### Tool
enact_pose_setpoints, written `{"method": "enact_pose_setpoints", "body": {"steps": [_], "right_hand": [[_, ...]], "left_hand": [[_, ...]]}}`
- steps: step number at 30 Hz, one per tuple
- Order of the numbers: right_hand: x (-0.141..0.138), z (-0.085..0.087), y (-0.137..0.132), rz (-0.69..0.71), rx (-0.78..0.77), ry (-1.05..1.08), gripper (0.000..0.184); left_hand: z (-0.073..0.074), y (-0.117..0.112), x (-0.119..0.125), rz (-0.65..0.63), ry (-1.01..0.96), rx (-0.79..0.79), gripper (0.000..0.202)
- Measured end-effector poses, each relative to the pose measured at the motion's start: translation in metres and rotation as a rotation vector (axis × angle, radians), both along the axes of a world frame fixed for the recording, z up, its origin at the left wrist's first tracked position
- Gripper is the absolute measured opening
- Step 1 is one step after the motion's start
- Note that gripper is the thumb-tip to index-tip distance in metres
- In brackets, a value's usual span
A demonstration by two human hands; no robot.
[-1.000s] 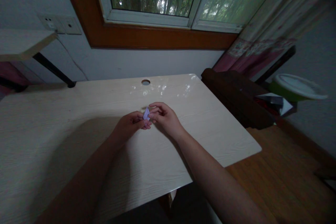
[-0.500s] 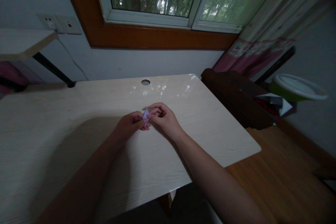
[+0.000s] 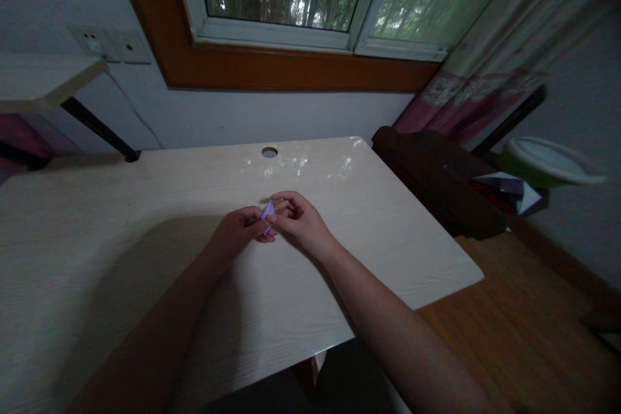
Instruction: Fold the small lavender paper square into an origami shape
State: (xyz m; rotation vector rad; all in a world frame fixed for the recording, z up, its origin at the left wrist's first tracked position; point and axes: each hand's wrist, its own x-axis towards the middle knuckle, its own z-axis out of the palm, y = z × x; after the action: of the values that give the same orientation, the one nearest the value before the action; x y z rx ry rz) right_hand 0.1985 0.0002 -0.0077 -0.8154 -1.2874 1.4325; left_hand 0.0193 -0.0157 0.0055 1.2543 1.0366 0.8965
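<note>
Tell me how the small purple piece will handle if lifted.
The purple piece looks like folded paper, so probably light. Its pointed shape looks crisp between the left hand and right hand, suggesting some stiffness, but something so small might crush easily.

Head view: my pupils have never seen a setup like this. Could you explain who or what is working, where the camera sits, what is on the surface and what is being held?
There is no machine here: a person works with two bare hands. The camera is worn on the head and looks forward and down, so the forearms enter from the bottom of the picture.

The surface is a pale desk, with a round hole near its back edge. At the back left, a black post stands on it under a raised shelf.

The left hand and right hand meet over the desk. Between them, in a thumb-and-finger grip, is a small purple folded piece, apparently paper. Fingers hide part of it, so its full shape is unclear.
</note>
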Motion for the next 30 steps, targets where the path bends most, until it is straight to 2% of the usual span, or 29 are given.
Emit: {"method": "enact_pose_setpoints", "body": {"steps": [5, 15, 30], "right_hand": [[-0.0011, 0.0023, -0.0004, -0.045, 0.004, -0.001, 0.036], [-0.0033, 0.0013, 0.0021, -0.171, -0.035, 0.06, 0.038], [-0.0049, 0.0052, 0.004, -0.326, -0.026, 0.126, 0.037]], "left_hand": [[-0.001, -0.0002, 0.0, -0.005, 0.013, -0.009, 0.025], [0.003, -0.0003, 0.0026, -0.001, 0.008, -0.037, 0.027], [-0.0012, 0.0012, 0.0004, 0.037, -0.039, -0.024, 0.025]]}}
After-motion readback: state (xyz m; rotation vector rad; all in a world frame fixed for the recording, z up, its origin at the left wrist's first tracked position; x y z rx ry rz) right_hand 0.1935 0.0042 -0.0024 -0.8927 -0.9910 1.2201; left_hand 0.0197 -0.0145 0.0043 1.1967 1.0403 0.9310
